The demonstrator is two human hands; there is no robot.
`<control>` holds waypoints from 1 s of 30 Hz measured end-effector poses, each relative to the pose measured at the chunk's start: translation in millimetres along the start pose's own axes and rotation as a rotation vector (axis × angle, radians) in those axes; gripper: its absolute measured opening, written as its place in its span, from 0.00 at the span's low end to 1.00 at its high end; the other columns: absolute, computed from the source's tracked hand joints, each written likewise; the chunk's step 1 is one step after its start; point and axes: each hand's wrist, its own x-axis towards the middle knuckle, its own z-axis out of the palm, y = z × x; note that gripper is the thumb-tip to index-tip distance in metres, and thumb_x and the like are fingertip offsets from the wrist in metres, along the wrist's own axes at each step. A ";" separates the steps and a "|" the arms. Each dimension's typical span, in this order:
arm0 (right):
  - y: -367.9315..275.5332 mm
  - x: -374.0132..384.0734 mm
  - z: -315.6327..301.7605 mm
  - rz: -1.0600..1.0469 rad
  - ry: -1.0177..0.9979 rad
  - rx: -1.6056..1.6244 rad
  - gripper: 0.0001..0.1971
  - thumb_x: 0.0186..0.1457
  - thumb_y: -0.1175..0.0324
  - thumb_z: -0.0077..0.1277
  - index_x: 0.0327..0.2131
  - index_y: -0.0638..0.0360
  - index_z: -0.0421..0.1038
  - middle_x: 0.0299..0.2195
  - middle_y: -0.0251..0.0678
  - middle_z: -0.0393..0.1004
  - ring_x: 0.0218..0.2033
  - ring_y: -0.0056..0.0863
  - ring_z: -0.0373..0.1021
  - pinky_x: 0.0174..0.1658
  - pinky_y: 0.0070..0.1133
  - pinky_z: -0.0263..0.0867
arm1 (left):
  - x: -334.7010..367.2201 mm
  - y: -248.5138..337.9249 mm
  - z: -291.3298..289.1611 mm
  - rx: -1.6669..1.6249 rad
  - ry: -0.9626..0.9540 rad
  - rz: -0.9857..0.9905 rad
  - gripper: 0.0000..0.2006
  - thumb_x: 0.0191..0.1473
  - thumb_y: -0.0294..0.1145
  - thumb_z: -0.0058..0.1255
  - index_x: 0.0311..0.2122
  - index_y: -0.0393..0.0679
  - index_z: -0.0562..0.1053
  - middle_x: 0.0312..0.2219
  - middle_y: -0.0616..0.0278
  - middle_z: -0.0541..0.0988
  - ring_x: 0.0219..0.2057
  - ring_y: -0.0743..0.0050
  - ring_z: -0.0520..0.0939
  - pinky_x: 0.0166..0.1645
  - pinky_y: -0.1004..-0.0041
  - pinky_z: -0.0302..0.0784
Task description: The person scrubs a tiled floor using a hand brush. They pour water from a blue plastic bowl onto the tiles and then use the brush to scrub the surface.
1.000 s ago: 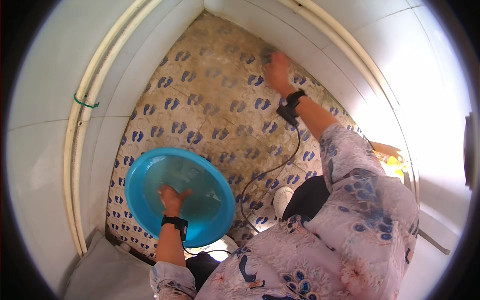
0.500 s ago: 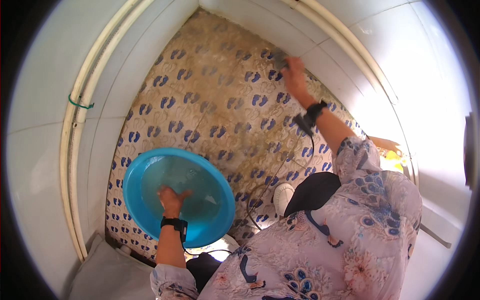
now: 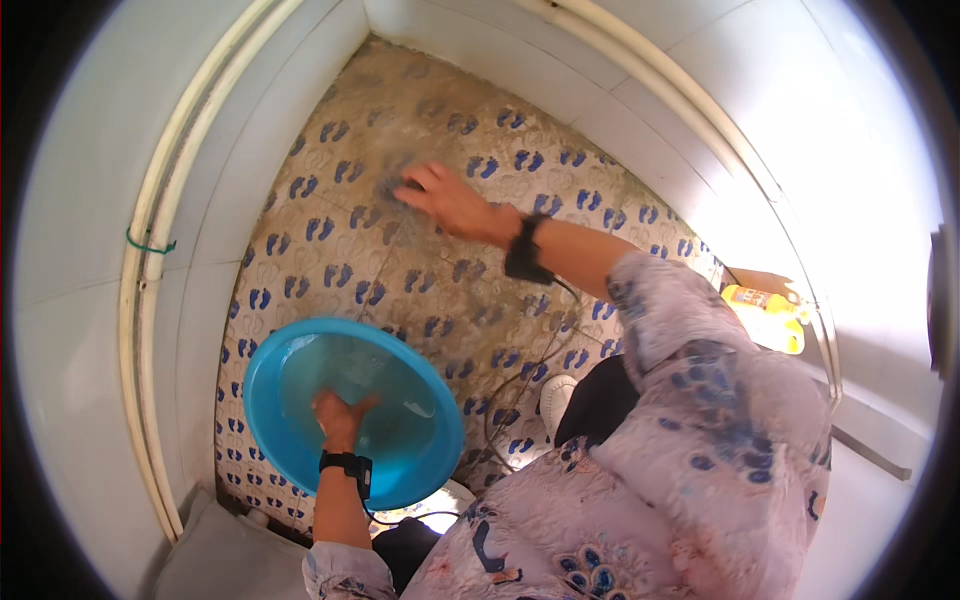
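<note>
A round blue plastic basin (image 3: 262, 400) with cloudy water in it stands on the floor at the near left. My left hand (image 3: 340, 412) reaches over its near rim into the basin, thumb stretched out to the right and fingers apart, partly lost in the water. Farther out, my right hand (image 3: 447, 203) is low over the wet tiled floor (image 3: 340, 275), its fingers bent round a small grey thing (image 3: 398, 182) that is smeared by motion. What kind of thing it is I cannot make out.
Pale tiled walls close in on the left and right, with pipes (image 3: 150, 240) running along them. Yellow bottles (image 3: 765, 318) stand by the right wall. A grey bag-like thing (image 3: 215, 550) lies at the near left. A cable (image 3: 495, 420) trails beside my white shoe (image 3: 556, 400).
My right hand has swept left across the floor with the grey thing, from near the right wall toward the middle. The left hand stays in the basin. More of the yellow bottles shows.
</note>
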 end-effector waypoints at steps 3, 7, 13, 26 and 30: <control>44.9 11.1 -6.5 0.121 0.016 -0.228 0.15 0.38 0.77 0.40 0.35 0.63 0.62 0.38 0.43 0.61 0.39 0.39 0.58 0.42 0.30 0.56 | -0.8 -3.8 -0.2 0.034 -0.035 -0.035 0.33 0.23 0.48 0.65 0.31 0.29 0.70 0.28 0.46 0.74 0.31 0.54 0.74 0.37 0.68 0.69; 105.3 -79.0 -45.2 0.534 0.000 -0.659 0.13 0.42 0.75 0.39 0.36 0.66 0.61 0.37 0.47 0.61 0.41 0.43 0.58 0.45 0.33 0.55 | 2.9 -3.2 5.4 0.083 -0.082 -0.067 0.32 0.23 0.47 0.65 0.30 0.29 0.70 0.28 0.44 0.74 0.30 0.53 0.74 0.36 0.67 0.70; 46.8 -206.8 -123.3 1.173 -0.131 -0.349 0.18 0.38 0.76 0.44 0.38 0.67 0.63 0.39 0.46 0.60 0.43 0.43 0.56 0.46 0.31 0.54 | -2.8 3.9 -0.6 0.038 -0.034 -0.094 0.31 0.22 0.46 0.65 0.29 0.28 0.70 0.28 0.44 0.74 0.29 0.55 0.74 0.35 0.66 0.70; -38.4 -160.2 -52.8 0.741 -0.030 -0.127 0.13 0.38 0.77 0.41 0.32 0.59 0.64 0.32 0.42 0.63 0.36 0.39 0.59 0.40 0.30 0.54 | -4.3 -1.7 1.5 0.144 0.085 -0.039 0.32 0.20 0.46 0.67 0.27 0.27 0.69 0.26 0.45 0.74 0.27 0.54 0.75 0.33 0.66 0.71; -94.3 -157.4 -24.0 0.426 -0.047 0.257 0.18 0.35 0.80 0.43 0.36 0.60 0.65 0.34 0.41 0.63 0.36 0.39 0.58 0.42 0.30 0.54 | -3.6 -5.6 2.4 0.071 0.078 0.013 0.28 0.21 0.44 0.66 0.25 0.30 0.71 0.25 0.46 0.74 0.27 0.52 0.74 0.33 0.64 0.70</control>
